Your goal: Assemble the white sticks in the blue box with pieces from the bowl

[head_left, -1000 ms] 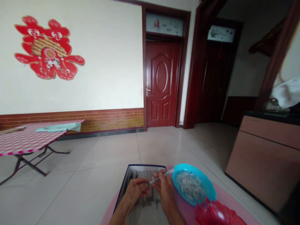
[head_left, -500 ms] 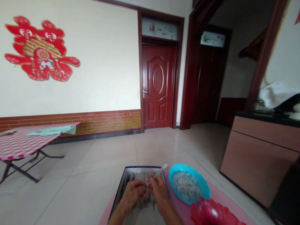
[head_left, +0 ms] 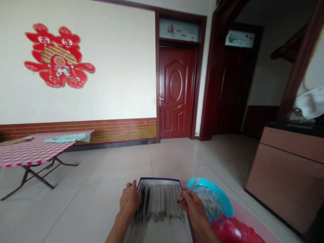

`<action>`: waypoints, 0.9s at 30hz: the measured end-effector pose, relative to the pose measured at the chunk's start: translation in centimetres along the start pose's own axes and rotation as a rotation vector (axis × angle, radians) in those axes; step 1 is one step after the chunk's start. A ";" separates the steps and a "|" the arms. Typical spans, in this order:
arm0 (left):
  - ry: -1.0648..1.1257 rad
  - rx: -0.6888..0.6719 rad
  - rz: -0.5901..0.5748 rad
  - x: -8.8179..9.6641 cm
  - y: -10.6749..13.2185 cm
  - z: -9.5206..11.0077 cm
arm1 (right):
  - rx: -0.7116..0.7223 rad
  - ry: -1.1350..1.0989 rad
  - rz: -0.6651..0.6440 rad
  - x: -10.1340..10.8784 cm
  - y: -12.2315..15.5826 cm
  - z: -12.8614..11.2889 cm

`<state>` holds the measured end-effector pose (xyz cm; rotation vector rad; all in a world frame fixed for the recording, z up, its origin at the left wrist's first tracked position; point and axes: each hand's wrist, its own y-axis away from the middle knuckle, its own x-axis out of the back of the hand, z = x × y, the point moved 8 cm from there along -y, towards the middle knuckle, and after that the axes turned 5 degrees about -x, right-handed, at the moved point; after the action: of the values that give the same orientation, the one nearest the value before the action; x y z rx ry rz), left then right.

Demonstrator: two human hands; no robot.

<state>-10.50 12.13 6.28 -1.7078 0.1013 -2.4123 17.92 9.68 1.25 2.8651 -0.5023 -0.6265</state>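
A shallow box (head_left: pixel 162 233) with a dark blue rim lies in front of me, holding a row of slim translucent pens (head_left: pixel 162 199) with several dark ones at its left end. My left hand (head_left: pixel 130 199) is closed on the box's left edge, thumb to the inside. Over the right edge, my right hand (head_left: pixel 191 201) pinches one translucent pen (head_left: pixel 194 184), tilted, its dark end toward the box. Just right of that hand stands a blue bowl (head_left: pixel 225 199) of small translucent pieces (head_left: pixel 209 202), partly hidden by the hand.
A shiny red plastic bag or wrapper (head_left: pixel 234 231) lies by the bowl on a pink round surface (head_left: pixel 249 224). To the left is a low folding table (head_left: pixel 30 150) with a checked cover and a pale green cloth (head_left: pixel 68 137). A brown cabinet (head_left: pixel 286 168) stands at right.
My hands were together over the box with the pen between them. They have parted: the left moved to the box's left edge, the right carried the pen rightward. The view shifted slightly left.
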 end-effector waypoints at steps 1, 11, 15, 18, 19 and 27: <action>-0.027 0.011 -0.056 -0.6 0.1 -0.5 | 0.007 0.000 0.003 0.2 0.0 0.1; -0.023 -0.014 -0.126 -1.5 0.6 -1.0 | -0.104 0.508 -0.460 -6.3 5.5 2.9; -0.019 -0.028 -0.048 0.3 0.5 -0.2 | -0.078 0.878 -0.694 -6.6 9.8 5.6; 0.008 -0.086 -0.016 1.2 0.7 0.9 | -0.001 0.967 -0.667 -4.5 11.4 6.3; 0.019 -0.111 -0.014 1.3 0.9 1.4 | 0.010 0.966 -0.659 -3.9 11.7 6.5; 0.120 -0.340 -0.119 -1.9 3.2 5.4 | 0.074 1.255 -0.855 -3.8 13.9 8.3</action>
<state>-4.47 9.58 5.84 -1.7408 0.4643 -2.7116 7.06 -2.60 -1.54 2.7013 0.8868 1.1232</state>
